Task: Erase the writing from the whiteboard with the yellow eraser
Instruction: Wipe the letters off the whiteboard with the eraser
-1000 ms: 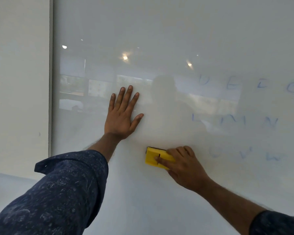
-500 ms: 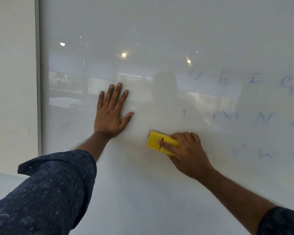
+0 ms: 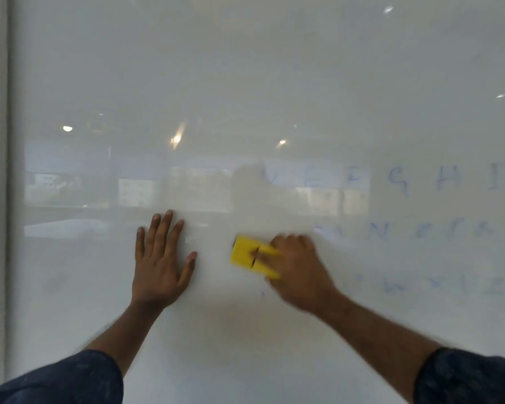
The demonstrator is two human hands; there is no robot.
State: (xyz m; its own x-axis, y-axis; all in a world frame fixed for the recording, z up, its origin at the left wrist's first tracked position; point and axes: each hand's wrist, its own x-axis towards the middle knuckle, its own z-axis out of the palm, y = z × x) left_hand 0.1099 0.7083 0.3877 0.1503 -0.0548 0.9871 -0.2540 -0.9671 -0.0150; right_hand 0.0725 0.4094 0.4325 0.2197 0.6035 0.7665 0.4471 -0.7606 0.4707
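There were two hands, left [image 3: 158,266] and right [image 3: 299,272], one yellow eraser [image 3: 245,255], one whiteboard [image 3: 245,83], three rows of letters [image 3: 400,231].

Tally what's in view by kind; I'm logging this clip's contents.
Hands: 2, left flat on the board, right gripping the eraser
Eraser: 1, yellow
Whiteboard: 1
Rows of blue letters: 3
Total: 7

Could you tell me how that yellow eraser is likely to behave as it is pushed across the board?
The eraser looks like a blocky, stiff pad, so it should probably slide flat rather than roll. The right hand covers it easily, suggesting it is light.
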